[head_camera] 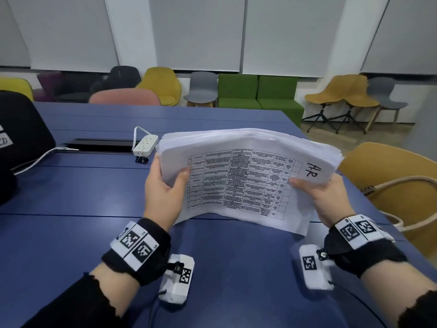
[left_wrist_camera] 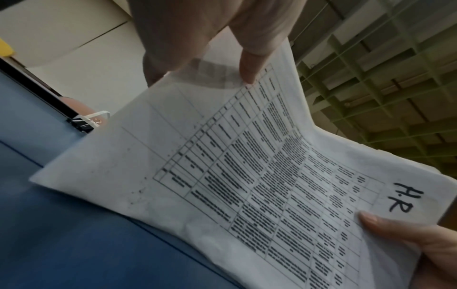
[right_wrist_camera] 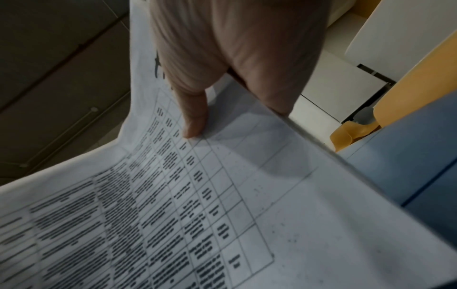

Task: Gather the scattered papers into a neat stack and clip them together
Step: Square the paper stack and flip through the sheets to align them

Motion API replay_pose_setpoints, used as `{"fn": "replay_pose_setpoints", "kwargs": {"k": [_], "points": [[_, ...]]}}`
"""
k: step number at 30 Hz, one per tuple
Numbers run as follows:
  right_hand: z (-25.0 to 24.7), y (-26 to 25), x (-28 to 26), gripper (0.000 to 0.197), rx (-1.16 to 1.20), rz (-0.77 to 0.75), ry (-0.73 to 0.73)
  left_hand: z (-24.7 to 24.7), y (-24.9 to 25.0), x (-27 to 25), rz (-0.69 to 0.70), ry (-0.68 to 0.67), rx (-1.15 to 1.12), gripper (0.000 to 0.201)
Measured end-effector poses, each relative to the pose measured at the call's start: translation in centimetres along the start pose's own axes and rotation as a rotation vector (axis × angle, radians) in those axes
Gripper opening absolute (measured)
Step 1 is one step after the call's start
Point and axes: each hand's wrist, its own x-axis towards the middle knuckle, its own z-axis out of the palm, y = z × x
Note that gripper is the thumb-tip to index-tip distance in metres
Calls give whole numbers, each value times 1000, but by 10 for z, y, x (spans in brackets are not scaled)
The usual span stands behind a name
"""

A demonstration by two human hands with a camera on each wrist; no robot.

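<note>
Blue table (head_camera: 99, 185) is lying under a paper stack (head_camera: 241, 176) standing on its lower edge. Left hand (head_camera: 165, 188) and right hand (head_camera: 324, 197) are gripping its sides, thumbs pressing the front sheet, while a binder clip (head_camera: 142, 159) is sitting beside a power strip (head_camera: 144, 145).

light: even, soft indoor, head view bright | wrist views: dimmer, grainy | blur: printed text on papers (left_wrist_camera: 259, 185) smeared | shadows: faint under hands | distortion: wide-angle bending at edges

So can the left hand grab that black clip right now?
Probably not yet: the left hand grips the paper stack. The binder clip lies uncovered on the table just beyond.
</note>
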Motion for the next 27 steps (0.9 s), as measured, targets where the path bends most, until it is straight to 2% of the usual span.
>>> {"fn": "replay_pose_setpoints", "kwargs": {"k": [2,4,12,14,16,18,23,27], "points": [[3,3,2,55,-6,7,24,2,3,-3,-3,-19,16,71],[5,4,3,59,-4,6,19,4,5,-6,-2,-45,27,81],[5,5,2,63,2,22,28,5,12,-13,45,-78,69,81],[4,6,3,64,7,29,27,6,14,-15,86,-132,99,87],[3,7,3,64,17,34,24,9,16,-18,156,-244,139,92],[2,7,4,63,21,40,20,13,19,-21,208,-316,188,88],[1,7,3,66,35,44,7,19,24,-22,287,-317,174,64],[1,7,2,66,37,41,17,18,20,-20,280,-334,203,65]]}}
